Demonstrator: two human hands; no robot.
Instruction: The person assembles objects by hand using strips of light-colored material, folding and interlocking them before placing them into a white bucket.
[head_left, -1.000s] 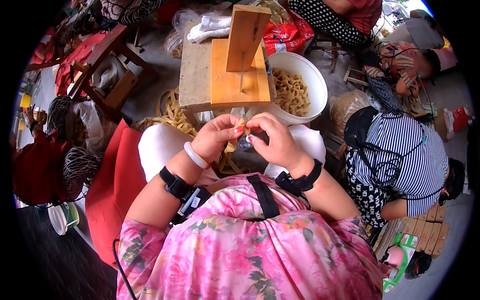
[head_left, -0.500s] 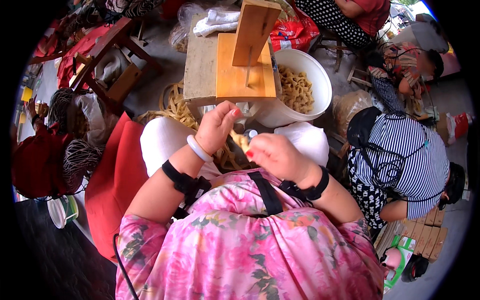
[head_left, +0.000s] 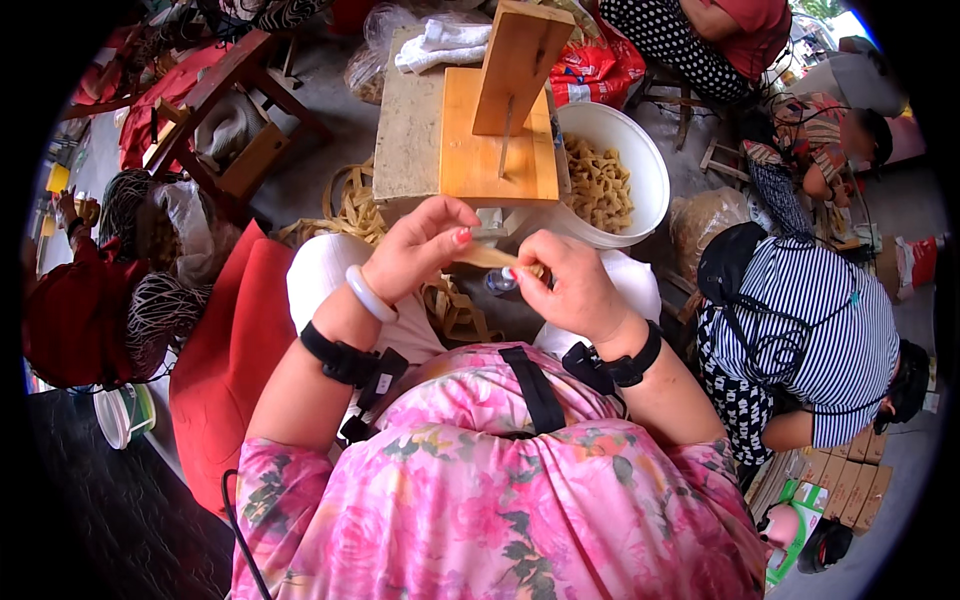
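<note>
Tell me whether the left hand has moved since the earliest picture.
Yes. Judged against the wooden stand, the left hand has shifted to the left.

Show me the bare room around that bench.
Free: the bench top, bordered by white cloth, wooden board and left edge; floor between bench and dark-red trestle. Crowded: bucket, holding tan pieces; beyond the left knee, under tan strips; between the left hand and right hand, a strip.

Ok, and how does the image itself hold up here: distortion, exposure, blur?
Head view: strong fisheye curving toward a black rim; head view, upper right: bright background looks washed out; head view, lower left: dark surface shows little detail; head view, centre: left hand, right hand and tan strip look reasonably sharp.
</note>
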